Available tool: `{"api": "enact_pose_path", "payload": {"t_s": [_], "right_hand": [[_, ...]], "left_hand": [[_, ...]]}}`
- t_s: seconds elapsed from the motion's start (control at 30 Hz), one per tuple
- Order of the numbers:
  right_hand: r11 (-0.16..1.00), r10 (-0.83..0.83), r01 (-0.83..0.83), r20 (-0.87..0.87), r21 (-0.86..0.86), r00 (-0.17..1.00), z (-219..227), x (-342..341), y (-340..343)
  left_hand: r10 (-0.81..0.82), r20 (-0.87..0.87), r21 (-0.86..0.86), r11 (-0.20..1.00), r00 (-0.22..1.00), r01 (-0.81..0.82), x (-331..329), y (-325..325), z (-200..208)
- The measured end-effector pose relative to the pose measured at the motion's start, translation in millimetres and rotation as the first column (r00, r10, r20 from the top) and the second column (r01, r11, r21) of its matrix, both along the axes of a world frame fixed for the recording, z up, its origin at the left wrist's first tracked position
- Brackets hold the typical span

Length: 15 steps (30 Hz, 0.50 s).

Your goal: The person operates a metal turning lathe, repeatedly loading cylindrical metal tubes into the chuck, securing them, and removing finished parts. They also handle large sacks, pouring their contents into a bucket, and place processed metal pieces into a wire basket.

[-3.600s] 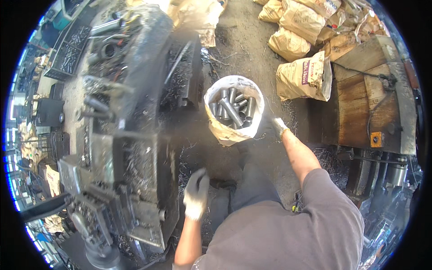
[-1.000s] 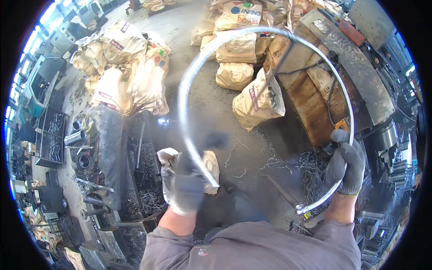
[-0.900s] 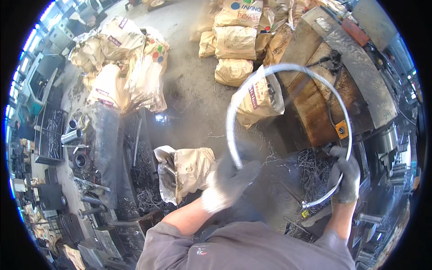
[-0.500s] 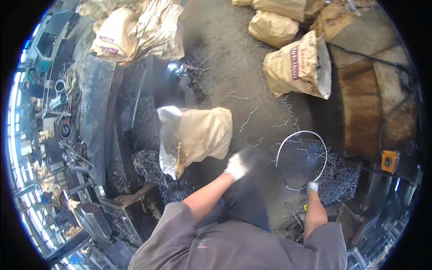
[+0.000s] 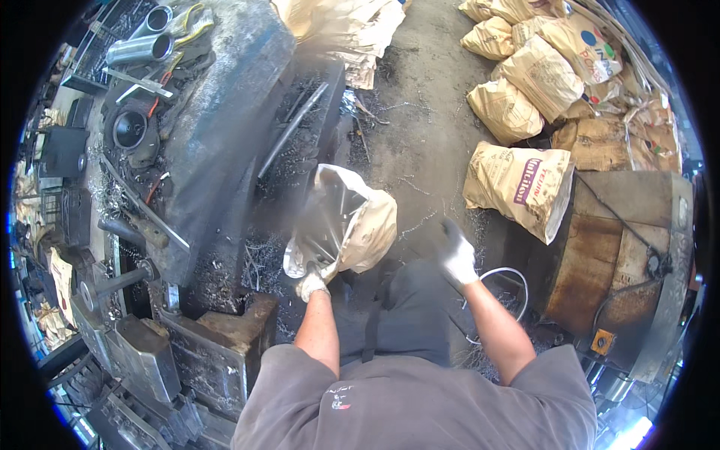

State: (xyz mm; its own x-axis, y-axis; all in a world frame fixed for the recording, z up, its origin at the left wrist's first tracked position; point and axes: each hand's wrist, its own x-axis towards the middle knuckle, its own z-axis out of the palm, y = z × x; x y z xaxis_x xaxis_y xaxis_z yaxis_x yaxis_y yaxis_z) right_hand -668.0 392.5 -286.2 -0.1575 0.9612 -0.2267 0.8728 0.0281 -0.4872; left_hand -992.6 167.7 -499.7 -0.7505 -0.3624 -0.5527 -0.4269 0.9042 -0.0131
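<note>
A tan paper bag [image 5: 375, 229] with a pale lining stands in front of me, its mouth gaping up and to the left. My left hand [image 5: 311, 285], in a whitish glove, grips the near rim of this bag, thumb over the edge. To the right, my right hand [image 5: 458, 261] is in a white glove with dark fingertips. It is slightly blurred, its fingers stretch forward, and nothing shows in it. A thin pale hoop [image 5: 517, 274] lies on the floor beyond my right forearm, which partly covers it.
Another open paper bag [image 5: 517, 182] lies at the right, below a pile of filled bags [image 5: 540, 75]. Stacked paper bags [image 5: 360, 37] lie at the far left. A dark metal machine [image 5: 217, 135] with a rod [image 5: 294, 129] fills the left; a rusty cabinet [image 5: 585, 255] stands right.
My right hand has left the hoop and moved forward and left. My left hand has moved left and taken hold of the bag's rim. The bag's mouth is now turned more upward.
</note>
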Motion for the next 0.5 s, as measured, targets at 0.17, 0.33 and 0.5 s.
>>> {"api": "enact_pose_path", "payload": {"t_s": [0.17,0.33,0.5], "right_hand": [[0.804,0.564,-0.568,-0.074,-0.179,0.822,-64.6,-111.9,91.4],[0.668,0.69,-0.743,-0.408,0.043,0.597,-142.2,-158.1,117.7],[0.557,0.733,-0.818,-0.55,0.147,0.4,-183.0,-182.8,102.4]], "left_hand": [[0.123,-0.214,0.678,0.733,0.969,0.057,-14.1,-10.6,-9.6],[-0.157,0.084,0.179,0.974,0.984,0.141,-72.0,-18.8,-7.9],[0.353,-0.32,0.683,0.729,0.879,-0.044,-82.9,15.2,-36.6]]}}
